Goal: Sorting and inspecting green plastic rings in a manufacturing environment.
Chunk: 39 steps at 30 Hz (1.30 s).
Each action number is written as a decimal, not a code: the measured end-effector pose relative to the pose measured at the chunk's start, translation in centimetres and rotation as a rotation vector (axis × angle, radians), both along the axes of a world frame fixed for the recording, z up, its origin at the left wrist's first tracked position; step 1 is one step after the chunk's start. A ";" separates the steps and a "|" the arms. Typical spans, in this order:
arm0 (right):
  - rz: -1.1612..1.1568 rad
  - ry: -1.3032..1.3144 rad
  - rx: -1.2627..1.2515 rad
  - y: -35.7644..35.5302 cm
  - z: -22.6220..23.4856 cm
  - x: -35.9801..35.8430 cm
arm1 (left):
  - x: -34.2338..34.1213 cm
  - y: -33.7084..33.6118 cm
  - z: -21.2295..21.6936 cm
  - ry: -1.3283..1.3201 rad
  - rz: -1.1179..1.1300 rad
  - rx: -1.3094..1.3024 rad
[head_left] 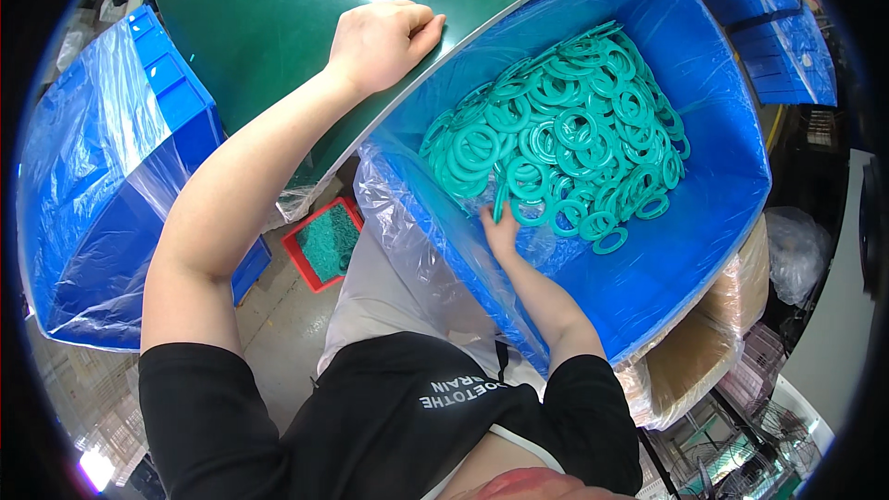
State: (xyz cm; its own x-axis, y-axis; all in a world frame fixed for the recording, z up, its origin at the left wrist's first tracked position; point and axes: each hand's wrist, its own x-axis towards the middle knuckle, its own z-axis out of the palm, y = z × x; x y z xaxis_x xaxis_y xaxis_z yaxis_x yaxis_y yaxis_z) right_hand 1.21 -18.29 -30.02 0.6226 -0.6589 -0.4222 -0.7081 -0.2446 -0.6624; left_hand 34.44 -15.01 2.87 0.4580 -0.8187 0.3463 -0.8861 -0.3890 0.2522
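My right hand (501, 231) reaches down into a large blue bin (708, 83) lined with clear film. Its fingers close on green plastic rings (500, 200), seen edge-on, so I cannot tell how many. Beside and beyond it, a big heap of the same flat rings (574, 130) slopes up against the bin's far wall. My left hand (384, 42) rests as a fist on the green tabletop (250, 46), near the edge beside the bin. Nothing shows in that fist, and its underside is hidden.
Another film-covered blue bin (102, 157) stands at the left. A red tray (301, 259) with small green bits sits on the floor by my legs. Film-wrapped cartons (690, 361) and wire racks (741, 444) lie at the lower right. More blue bins (782, 56) stand far right.
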 end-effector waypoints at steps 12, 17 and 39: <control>0.166 -0.121 -0.127 -1.8 5.1 5.7 | 0.0 0.0 0.1 0.005 -0.005 0.007; 0.028 -0.327 -0.081 -5.0 4.2 10.4 | 0.0 0.0 -0.1 0.010 -0.002 -0.013; 0.447 0.230 -0.585 -6.0 -1.2 11.7 | 0.1 0.0 0.0 0.017 -0.001 -0.025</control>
State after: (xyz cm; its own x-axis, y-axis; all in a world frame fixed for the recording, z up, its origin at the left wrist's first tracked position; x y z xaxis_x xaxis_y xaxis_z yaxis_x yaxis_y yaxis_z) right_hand 12.93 -24.27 -31.18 0.8207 -0.5215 -0.2336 -0.5641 -0.8046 -0.1854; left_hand 34.51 -14.97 2.84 0.4636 -0.8100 0.3591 -0.8817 -0.3817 0.2773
